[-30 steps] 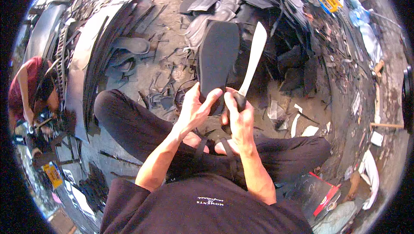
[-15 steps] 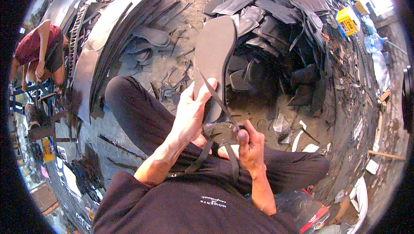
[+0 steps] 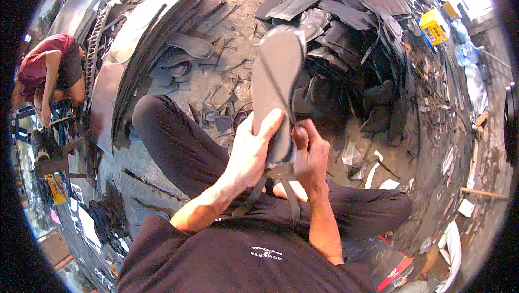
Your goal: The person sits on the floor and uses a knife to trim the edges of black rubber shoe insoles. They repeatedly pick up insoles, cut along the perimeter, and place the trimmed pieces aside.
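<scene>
My left hand grips the narrow lower end of a dark grey shoe sole, its thumb pressed on the flat face. The sole stands tilted up in front of me, wide end away. My right hand is closed on a thin-bladed knife, right beside the sole's right edge. The blade lies slantwise across the sole's face in view and is smeared by motion; the fingers hide its handle. Dark narrow strips hang over my lap below the hands.
Stacked curved dark sheets stand at the left. A heap of cut sole pieces lies ahead to the right, with scraps on the ground around it. A person in a red shirt bends down at far left. A yellow box sits far right.
The sole has shifted slightly right and down with my left hand. My right hand has risen to the sole's edge, and the knife blade has moved up across its face.
</scene>
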`<action>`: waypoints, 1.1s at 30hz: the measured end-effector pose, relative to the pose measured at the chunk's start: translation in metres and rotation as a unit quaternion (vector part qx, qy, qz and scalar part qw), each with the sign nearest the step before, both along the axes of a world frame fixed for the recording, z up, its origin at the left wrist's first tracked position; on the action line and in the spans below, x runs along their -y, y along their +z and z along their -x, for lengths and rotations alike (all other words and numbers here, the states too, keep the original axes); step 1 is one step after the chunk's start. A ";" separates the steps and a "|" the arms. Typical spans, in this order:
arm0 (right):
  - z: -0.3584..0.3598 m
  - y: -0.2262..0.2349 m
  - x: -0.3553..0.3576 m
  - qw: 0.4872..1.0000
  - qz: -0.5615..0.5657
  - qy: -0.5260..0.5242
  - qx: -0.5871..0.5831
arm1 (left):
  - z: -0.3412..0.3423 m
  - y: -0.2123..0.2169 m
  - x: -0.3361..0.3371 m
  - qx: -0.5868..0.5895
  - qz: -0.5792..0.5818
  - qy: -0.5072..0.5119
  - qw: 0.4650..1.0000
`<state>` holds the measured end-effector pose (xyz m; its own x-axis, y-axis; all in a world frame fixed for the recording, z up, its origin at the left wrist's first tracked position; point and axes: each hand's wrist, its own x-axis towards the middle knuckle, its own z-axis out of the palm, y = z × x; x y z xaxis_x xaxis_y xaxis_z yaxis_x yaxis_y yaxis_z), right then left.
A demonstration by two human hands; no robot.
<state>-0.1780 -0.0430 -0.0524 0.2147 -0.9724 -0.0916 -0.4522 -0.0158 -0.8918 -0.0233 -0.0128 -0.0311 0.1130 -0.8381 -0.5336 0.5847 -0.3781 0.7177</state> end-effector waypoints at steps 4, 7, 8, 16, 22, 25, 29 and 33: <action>-0.008 -0.018 0.031 0.993 0.095 -0.068 -0.015 | 0.022 0.010 -0.009 -0.074 -0.020 0.046 0.996; -0.013 -0.026 0.051 0.982 0.139 -0.130 -0.014 | 0.031 0.012 -0.017 -0.073 -0.037 0.024 0.996; -0.006 -0.035 0.068 0.977 0.135 -0.163 -0.013 | 0.036 0.010 -0.022 -0.059 -0.035 0.010 0.998; 0.007 0.003 0.043 0.976 -0.068 -0.083 0.190 | 0.032 -0.027 -0.042 0.064 0.057 -0.054 0.995; -0.003 0.025 -0.001 0.991 -0.064 -0.001 0.114 | -0.012 -0.023 0.024 0.192 0.053 0.013 0.980; 0.011 0.017 -0.019 0.995 -0.054 -0.052 0.063 | -0.019 -0.019 0.034 0.091 -0.021 0.029 0.995; 0.021 -0.006 -0.060 0.999 -0.011 -0.042 -0.020 | -0.023 -0.015 0.041 0.107 -0.007 0.055 0.993; 0.027 -0.031 -0.064 0.997 0.031 -0.050 -0.049 | -0.015 0.002 0.029 0.101 -0.017 0.002 0.995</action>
